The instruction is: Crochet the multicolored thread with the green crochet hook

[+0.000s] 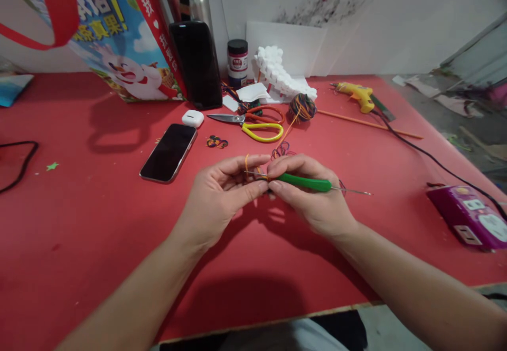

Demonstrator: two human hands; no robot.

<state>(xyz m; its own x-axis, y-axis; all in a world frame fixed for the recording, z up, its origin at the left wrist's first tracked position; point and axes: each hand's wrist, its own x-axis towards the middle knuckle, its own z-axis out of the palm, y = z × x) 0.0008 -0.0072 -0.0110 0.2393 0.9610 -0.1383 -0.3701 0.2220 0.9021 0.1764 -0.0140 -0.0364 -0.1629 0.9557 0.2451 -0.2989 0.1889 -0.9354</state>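
We are working at the middle of the red counter [99,224], both hands close together and nearly touching at the fingertips. Our right hand [312,198] is closing its grip around the green handle of a crochet hook [309,183], thumb and forefinger pinching near the front of the handle. The metal tail is sticking out to the right past the palm. Our left hand [222,192] is keeping its grip pinched shut on the multicoloured yarn [246,163], with an orange loop running over the forefinger. The hook's tip is lying just between the two pinches, partly hidden by the fingers.

The yarn is trailing away from our hands toward a yarn ball [302,107] farther back on the counter. Yellow-handled scissors [257,124] are lying just left of that ball, and a small crocheted scrap [216,142] is sitting near them. A dark phone [169,152] is lying face up to the left of our hands, with a white earbud case [193,118] beyond it. A yellow glue gun [356,95] is resting at the far right, well apart from a purple power strip [469,216] at the right edge.
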